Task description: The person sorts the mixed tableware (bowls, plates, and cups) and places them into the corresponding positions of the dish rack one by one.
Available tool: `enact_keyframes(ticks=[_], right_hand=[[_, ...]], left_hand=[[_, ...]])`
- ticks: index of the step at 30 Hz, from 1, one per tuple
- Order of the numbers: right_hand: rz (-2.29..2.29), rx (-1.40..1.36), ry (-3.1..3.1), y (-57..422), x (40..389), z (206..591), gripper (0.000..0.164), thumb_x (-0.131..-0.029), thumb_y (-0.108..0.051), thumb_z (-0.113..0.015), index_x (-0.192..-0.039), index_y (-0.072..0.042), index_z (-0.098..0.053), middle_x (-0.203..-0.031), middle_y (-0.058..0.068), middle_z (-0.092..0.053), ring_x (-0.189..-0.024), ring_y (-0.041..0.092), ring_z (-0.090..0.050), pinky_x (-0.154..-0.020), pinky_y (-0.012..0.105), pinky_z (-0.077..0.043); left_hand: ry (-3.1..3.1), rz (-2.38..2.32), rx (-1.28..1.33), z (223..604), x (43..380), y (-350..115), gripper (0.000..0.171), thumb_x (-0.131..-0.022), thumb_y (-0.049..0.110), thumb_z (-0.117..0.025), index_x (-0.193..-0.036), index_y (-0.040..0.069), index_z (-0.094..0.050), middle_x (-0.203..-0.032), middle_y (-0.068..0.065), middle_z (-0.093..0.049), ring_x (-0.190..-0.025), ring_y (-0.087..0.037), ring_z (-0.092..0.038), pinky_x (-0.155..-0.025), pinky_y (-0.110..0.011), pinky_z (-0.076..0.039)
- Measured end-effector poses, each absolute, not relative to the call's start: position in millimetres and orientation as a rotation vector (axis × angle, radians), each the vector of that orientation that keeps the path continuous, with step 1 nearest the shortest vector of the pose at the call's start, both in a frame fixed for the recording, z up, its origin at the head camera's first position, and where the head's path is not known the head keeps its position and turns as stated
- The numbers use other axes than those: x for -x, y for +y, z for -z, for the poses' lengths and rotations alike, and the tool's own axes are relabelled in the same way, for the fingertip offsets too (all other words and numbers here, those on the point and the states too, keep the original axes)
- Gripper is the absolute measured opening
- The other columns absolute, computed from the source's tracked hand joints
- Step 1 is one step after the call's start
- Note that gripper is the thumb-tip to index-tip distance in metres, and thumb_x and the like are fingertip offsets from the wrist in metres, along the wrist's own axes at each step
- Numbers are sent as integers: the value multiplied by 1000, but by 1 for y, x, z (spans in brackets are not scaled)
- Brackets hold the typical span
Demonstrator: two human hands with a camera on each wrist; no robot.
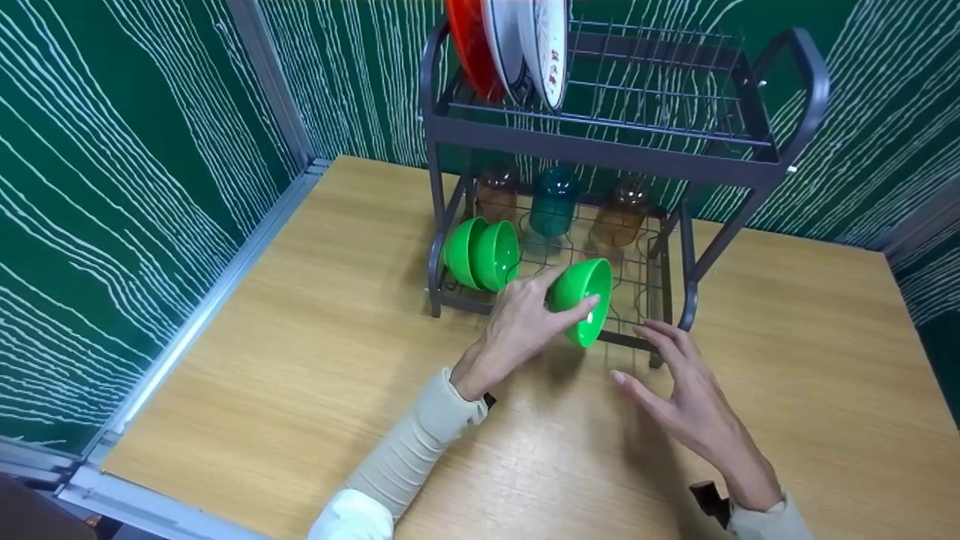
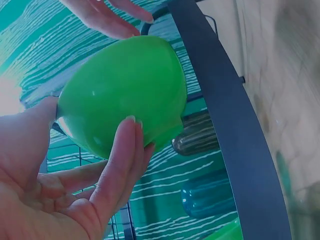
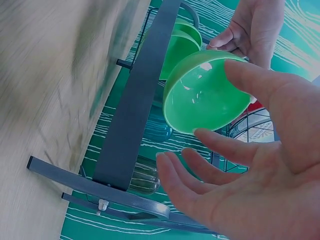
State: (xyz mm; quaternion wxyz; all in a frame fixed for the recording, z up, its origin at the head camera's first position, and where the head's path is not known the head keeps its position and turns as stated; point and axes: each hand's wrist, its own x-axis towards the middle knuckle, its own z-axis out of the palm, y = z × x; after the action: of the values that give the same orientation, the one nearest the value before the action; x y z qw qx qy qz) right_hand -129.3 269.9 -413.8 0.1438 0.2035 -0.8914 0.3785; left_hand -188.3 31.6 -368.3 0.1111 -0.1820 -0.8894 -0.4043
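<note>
A green bowl [image 1: 576,289] is tilted on its side in my left hand [image 1: 523,319], thumb on the rim and fingers behind its outer wall. It is at the front of a dark metal dish rack [image 1: 600,159], over the lower shelf's front edge. My right hand [image 1: 694,397] is just right of the bowl, fingers spread and slightly bent, holding nothing. In the right wrist view its fingers overlap the bowl's rim [image 3: 172,107]. Two more green bowls [image 1: 496,255] stand on edge, nested, at the lower shelf's left end.
Three upturned coloured glasses, with a teal one [image 1: 553,202] in the middle, line the back of the lower shelf. On the upper tier a red plate [image 1: 474,49] and two white plates [image 1: 551,52] stand at the left. The rack stands on a wooden table [image 1: 300,360] before green walls.
</note>
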Motion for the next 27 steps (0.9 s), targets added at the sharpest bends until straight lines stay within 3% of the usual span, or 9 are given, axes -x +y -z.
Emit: enact_keyframes(ticks=[10,16,23,27], right_hand=[[-1085,-638,-2541,271,131,416,61,-84,-12,-84,-137,3,-58,-143,27,-49,-126,48,-51,-95,72,-43],[-1090,-642,-2538,271,131,417,60,-85,-11,-84,-137,3,-58,-141,27,-51,-124,47,-53,-94,70,-45],[-1097,-611,-2595,271,130,415,59,-90,-15,-81,-141,2,-56,-143,25,-50,-127,46,-52,-98,71,-44],[-1095,-595,-2636,270,128,413,59,-92,-18,-79,-142,1,-55,-145,25,-49,-130,45,-50,-100,71,-42]], left_hand=[[-2564,1076,481,369,198,23,58,-95,45,-72,-137,6,-65,-103,-11,-76,-77,-17,-68,-65,-16,-50],[-2547,963,424,371,203,16,59,-95,46,-72,-133,1,-67,-85,-8,-71,-73,-17,-62,-62,-18,-47],[-2530,843,366,373,209,10,65,-94,50,-71,-136,0,-64,-77,-8,-66,-66,-18,-64,-60,-20,-52],[-2534,826,339,374,211,7,67,-94,51,-71,-137,0,-64,-81,-9,-69,-69,-20,-67,-65,-22,-56]])
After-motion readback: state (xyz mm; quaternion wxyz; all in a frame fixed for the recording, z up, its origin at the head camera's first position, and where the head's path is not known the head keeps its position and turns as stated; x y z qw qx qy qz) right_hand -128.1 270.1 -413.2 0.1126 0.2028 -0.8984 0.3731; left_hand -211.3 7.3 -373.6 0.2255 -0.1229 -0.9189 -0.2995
